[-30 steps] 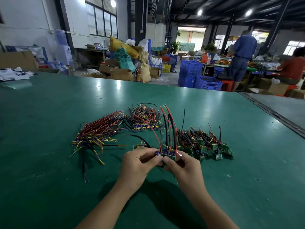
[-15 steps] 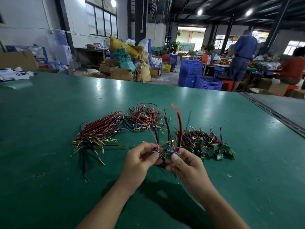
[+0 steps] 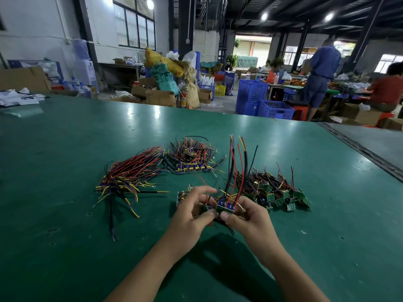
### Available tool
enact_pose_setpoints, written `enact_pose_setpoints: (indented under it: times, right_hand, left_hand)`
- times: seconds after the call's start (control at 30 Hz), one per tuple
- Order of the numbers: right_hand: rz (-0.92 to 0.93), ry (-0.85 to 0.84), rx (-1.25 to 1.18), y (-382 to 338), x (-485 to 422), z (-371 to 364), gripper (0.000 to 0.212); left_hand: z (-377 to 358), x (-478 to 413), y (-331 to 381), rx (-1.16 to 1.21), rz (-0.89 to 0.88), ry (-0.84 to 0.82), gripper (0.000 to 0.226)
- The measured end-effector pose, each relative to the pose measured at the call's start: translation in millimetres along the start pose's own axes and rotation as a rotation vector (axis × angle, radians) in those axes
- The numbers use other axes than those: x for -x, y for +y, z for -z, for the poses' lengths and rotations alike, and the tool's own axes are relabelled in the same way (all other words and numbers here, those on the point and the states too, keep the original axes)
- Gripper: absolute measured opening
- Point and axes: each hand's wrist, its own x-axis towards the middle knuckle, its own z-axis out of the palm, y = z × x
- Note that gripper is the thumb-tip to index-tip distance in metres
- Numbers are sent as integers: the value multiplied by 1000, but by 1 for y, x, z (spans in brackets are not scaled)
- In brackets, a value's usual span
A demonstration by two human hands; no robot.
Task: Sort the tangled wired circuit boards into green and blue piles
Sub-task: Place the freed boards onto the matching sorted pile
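Just the one camera here, head-worn and wide-angle, looking forward and down over the person's own forearms onto the green table (image 3: 65, 171). It's pretty close in: the left hand (image 3: 192, 212) and right hand (image 3: 250, 216) sit low and centre, pinching wired circuit boards (image 3: 225, 208) between them, with the wire piles (image 3: 130, 177) just past. The tilt is shallow enough that the top third catches the warehouse behind, with blue crates (image 3: 253, 94) and a standing worker (image 3: 322, 68) on the right.
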Motion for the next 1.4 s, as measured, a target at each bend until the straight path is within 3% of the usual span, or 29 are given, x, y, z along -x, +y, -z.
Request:
enact_pose_setpoints:
  times: [0.13, 0.43, 0.53, 0.67, 0.77, 0.9, 1.1, 1.4]
  right_hand:
    - [10, -5, 38, 0, 0, 1, 11]
    - [28, 0, -28, -2, 3, 0, 12]
    - [39, 29, -52, -5, 3, -4, 21]
    - [12, 34, -75, -5, 3, -5, 19]
    - [14, -22, -30, -6, 2, -1, 21]
    - [22, -58, 65, -5, 4, 0, 20]
    - [79, -107, 198, -8, 6, 2, 7]
    - [113, -60, 401, -9, 9, 0, 16]
  left_hand:
    - [0, 3, 3, -44, 7, -71, 26]
    - [0, 0, -3, -291, -131, 87, 20]
    - [-1, 1, -3, -213, -55, 101, 31]
    - [-2, 1, 0, -44, 19, 123, 14]
    - [-3, 0, 1, 57, 18, 93, 27]
    - [-5, 1, 3, 62, 26, 109, 34]
    - [-3, 1, 7, 16, 19, 114, 23]
    - [-4, 2, 8, -23, 9, 126, 34]
